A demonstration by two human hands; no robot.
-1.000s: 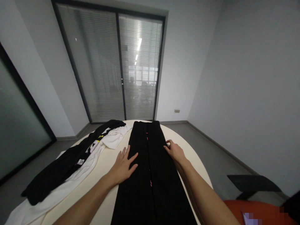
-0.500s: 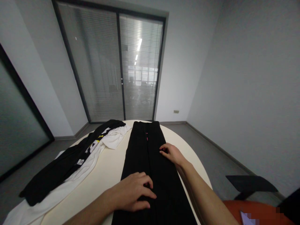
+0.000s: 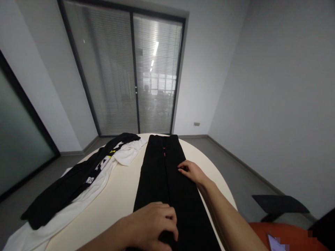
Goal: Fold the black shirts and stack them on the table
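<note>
Black trousers (image 3: 157, 167) lie lengthwise on a round cream table (image 3: 110, 205), with the waistband at the far end and small pink marks near it. Low in the view, my left hand (image 3: 154, 223) rests over the near part of the trousers. Its fingers are bent, and black cloth shows in the gap between thumb and fingers. My right hand (image 3: 192, 170) lies on the right edge of the trousers, fingers loosely curved and thumb apart. The near end of the trousers is cut off by the frame.
On the table's left side lie a black garment (image 3: 65, 188) with white and yellow print and a white garment (image 3: 96, 191) beneath it. An orange chair (image 3: 258, 232) with a black armrest (image 3: 280, 204) stands at the right, a phone-like object (image 3: 274, 242) on its seat.
My left hand has slid nearer to me along the trousers, and its fingers are more bent. My right hand has stayed in place.
</note>
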